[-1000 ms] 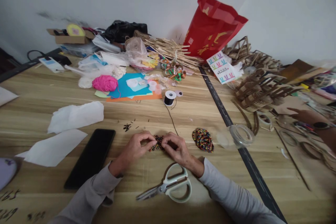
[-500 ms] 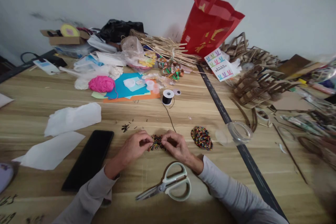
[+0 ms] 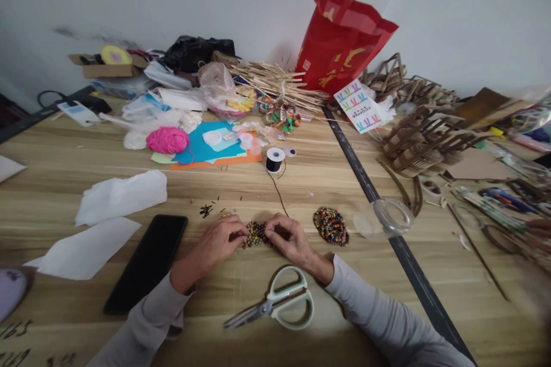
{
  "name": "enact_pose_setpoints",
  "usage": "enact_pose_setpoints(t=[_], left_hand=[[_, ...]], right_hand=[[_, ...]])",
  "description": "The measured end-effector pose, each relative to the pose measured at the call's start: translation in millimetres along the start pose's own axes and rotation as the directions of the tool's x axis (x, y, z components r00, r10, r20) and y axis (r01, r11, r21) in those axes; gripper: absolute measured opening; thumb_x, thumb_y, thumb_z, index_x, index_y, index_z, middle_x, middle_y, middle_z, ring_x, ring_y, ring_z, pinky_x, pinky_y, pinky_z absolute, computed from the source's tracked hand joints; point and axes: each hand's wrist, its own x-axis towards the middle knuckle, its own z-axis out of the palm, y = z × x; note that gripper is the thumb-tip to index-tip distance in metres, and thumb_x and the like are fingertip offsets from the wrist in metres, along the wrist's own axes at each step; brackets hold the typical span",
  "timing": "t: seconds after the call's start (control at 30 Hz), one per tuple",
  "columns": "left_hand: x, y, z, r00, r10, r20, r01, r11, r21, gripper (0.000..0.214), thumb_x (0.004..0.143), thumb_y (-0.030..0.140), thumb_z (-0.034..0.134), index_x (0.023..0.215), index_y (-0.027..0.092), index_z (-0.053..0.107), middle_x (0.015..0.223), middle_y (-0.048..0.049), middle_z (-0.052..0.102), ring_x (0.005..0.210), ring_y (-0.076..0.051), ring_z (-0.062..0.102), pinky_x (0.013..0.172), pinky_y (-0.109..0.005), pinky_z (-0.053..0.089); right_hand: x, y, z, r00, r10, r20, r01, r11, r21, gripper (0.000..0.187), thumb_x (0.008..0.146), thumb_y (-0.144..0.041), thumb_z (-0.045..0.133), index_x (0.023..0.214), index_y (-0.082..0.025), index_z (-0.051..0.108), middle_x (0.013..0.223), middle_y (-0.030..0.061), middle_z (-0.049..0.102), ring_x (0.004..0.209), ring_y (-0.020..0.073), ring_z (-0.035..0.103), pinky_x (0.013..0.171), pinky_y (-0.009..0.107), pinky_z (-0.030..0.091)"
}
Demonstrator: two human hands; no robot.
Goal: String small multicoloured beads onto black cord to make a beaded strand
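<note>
My left hand (image 3: pixel 219 239) and my right hand (image 3: pixel 287 236) rest on the wooden table (image 3: pixel 327 178), fingers pinched on a small piece of multicoloured beadwork (image 3: pixel 256 233) between them. A thin black cord runs from the beadwork up to a black thread spool (image 3: pixel 275 159). A second, oval beaded piece (image 3: pixel 330 226) lies just right of my right hand. White-handled scissors (image 3: pixel 278 301) lie shut near the front edge, below my right wrist.
A black phone (image 3: pixel 148 261) and white paper sheets (image 3: pixel 120 196) lie to the left. A clear round lid (image 3: pixel 392 215) sits right. Pink yarn (image 3: pixel 167 140), coloured paper, sticks and a red bag (image 3: pixel 340 46) crowd the back. Another person's fingers (image 3: pixel 538 227) show at the right edge.
My hands stay pinched on the beadwork with little movement. The other person's arm at the right has drawn back out of view, leaving only fingers at the edge.
</note>
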Motion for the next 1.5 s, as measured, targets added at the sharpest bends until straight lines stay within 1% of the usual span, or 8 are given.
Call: enact_pose_setpoints(t=[0.2,0.33,0.5,0.73,0.9,1.1,1.23,1.5], left_hand=[[-0.1,-0.5,-2.1,0.999,-0.009,0.05,0.008,1.0,0.005,0.015,0.079,0.011,0.062,0.075,0.02,0.073,0.076,-0.0039,0.067,0.076,-0.02,0.06,0.07,-0.029,0.044],[-0.2,-2.0,-2.3,0.998,0.006,0.057,-0.006,1.0,0.001,0.018,0.079,0.009,0.06,0.075,0.02,0.073,0.077,-0.0034,0.068,0.078,-0.019,0.061,0.072,-0.028,0.045],[0.1,-1.1,-4.0,0.996,-0.008,0.093,0.009,1.0,-0.01,0.019,0.08,0.007,0.058,0.076,0.018,0.073,0.078,-0.0045,0.07,0.08,-0.019,0.063,0.075,-0.029,0.047],[-0.3,-2.8,-8.3,0.994,-0.046,0.101,0.044,0.999,0.019,0.015,0.079,0.007,0.06,0.078,0.015,0.072,0.079,-0.0065,0.071,0.081,-0.02,0.064,0.077,-0.031,0.047],[-1.3,-5.7,-9.7,0.991,-0.042,0.125,0.039,0.999,0.021,0.014,0.078,0.008,0.06,0.074,0.015,0.071,0.075,-0.0051,0.069,0.078,-0.02,0.063,0.075,-0.031,0.047],[-1.4,-4.9,-9.2,0.99,-0.059,0.125,0.052,0.997,0.055,0.014,0.077,0.008,0.061,0.074,0.017,0.07,0.076,-0.0029,0.069,0.077,-0.018,0.063,0.074,-0.029,0.047],[-0.9,-3.4,-7.8,0.992,-0.047,0.118,0.04,0.997,0.067,0.013,0.078,0.009,0.062,0.074,0.017,0.07,0.076,-0.0031,0.069,0.078,-0.018,0.063,0.075,-0.029,0.046],[-0.3,0.3,-7.2,0.99,-0.03,0.141,0.013,0.993,0.117,0.013,0.079,0.01,0.062,0.077,0.017,0.073,0.079,-0.0055,0.07,0.081,-0.021,0.063,0.074,-0.031,0.045]], right_hand=[[-0.3,1.4,0.0,1.0,0.002,-0.004,-0.002,1.0,0.0,0.025,0.089,-0.035,0.058,0.073,-0.016,0.061,0.068,0.0023,0.058,0.064,0.0129,0.053,0.06,0.024,0.042],[-0.5,2.1,0.2,1.0,0.001,0.006,-0.001,1.0,0.013,0.025,0.089,-0.035,0.057,0.074,-0.016,0.061,0.068,0.0024,0.057,0.064,0.0131,0.053,0.06,0.024,0.042],[-0.2,0.1,-0.2,1.0,0.009,0.013,-0.009,1.0,0.003,0.024,0.089,-0.035,0.057,0.075,-0.015,0.06,0.069,0.0024,0.058,0.064,0.0131,0.053,0.061,0.024,0.042],[-0.6,2.4,-0.1,1.0,0.01,0.014,-0.01,1.0,-0.005,0.022,0.088,-0.034,0.057,0.076,-0.016,0.061,0.07,0.003,0.058,0.065,0.0135,0.053,0.061,0.024,0.041],[-1.2,3.9,0.4,1.0,0.013,0.016,-0.013,1.0,-0.008,0.024,0.089,-0.035,0.057,0.076,-0.016,0.061,0.07,0.0029,0.058,0.065,0.0134,0.053,0.06,0.024,0.042],[-0.5,2.1,0.1,1.0,0.005,0.016,-0.005,1.0,-0.013,0.024,0.088,-0.035,0.057,0.075,-0.015,0.061,0.07,0.0031,0.058,0.065,0.0134,0.053,0.06,0.024,0.041],[-0.1,2.0,0.3,1.0,0.009,0.017,-0.009,1.0,-0.018,0.024,0.089,-0.035,0.057,0.075,-0.016,0.061,0.069,0.0027,0.058,0.064,0.0132,0.053,0.06,0.024,0.041],[-0.5,2.1,-0.1,1.0,0.015,0.021,-0.015,1.0,-0.013,0.023,0.089,-0.034,0.056,0.076,-0.016,0.061,0.07,0.0029,0.058,0.064,0.0135,0.053,0.059,0.024,0.041]])
